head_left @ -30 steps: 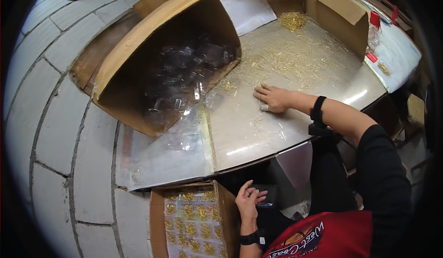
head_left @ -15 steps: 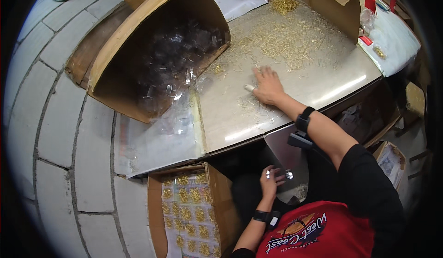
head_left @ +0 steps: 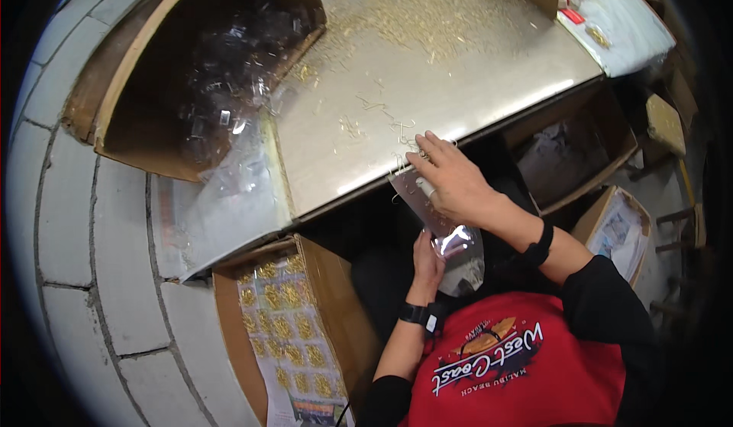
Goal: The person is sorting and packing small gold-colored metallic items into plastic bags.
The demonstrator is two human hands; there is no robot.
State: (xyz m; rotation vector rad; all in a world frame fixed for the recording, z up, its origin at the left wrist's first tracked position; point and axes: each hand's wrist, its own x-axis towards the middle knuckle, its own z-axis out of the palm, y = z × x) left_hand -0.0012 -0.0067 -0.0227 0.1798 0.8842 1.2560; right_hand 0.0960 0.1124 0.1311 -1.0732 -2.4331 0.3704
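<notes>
My right hand (head_left: 454,184) lies palm down with its fingers stretched out over the table's front edge, beside a few thin gold wire hooks (head_left: 403,131). Under it a narrow sloping plate (head_left: 412,196) leads down from that edge, and some hooks hang over its top end. At the lower end of the plate, my left hand (head_left: 429,263) grips a shiny clear plastic box (head_left: 456,241); its exact shape is blurred by glare. Farther back, many more gold hooks (head_left: 435,26) are spread over the table (head_left: 328,145).
A tipped cardboard box (head_left: 122,122) at the left spills clear plastic boxes (head_left: 229,83). Below the table, an open carton (head_left: 324,282) holds rows of packed gold pieces (head_left: 294,328). At right stand a white-covered surface (head_left: 622,26) and a carton of papers (head_left: 615,228).
My right hand has come from mid-table to the front edge, and some hooks have shifted toward that edge with it. My left hand has risen to the plate's lower end. The view has shifted.
</notes>
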